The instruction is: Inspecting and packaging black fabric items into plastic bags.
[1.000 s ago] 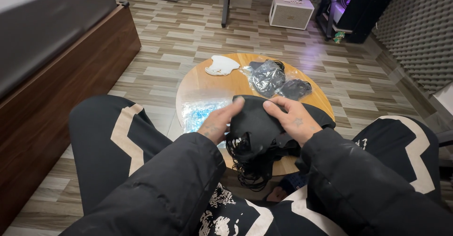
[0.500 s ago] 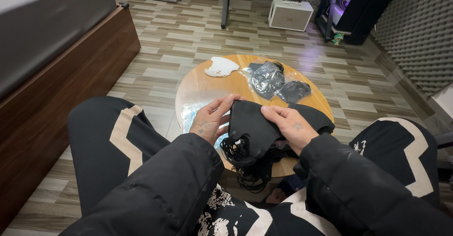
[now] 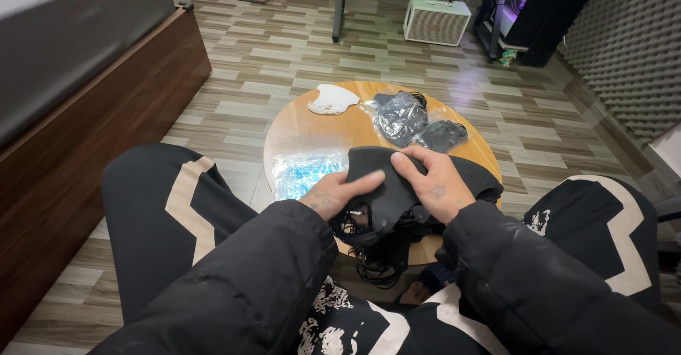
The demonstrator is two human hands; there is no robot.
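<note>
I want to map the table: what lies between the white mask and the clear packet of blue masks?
In the head view, only bare wood of the round table lies between the white mask and the clear packet of blue masks.

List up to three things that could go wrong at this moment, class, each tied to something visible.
1. The black masks lie at the round table's near edge, loops dangling off; the stack might slide off.
2. Those tangled ear loops could snag as the left hand and right hand separate one.
3. The blue packet overhangs the rim and may get nudged off.
</note>
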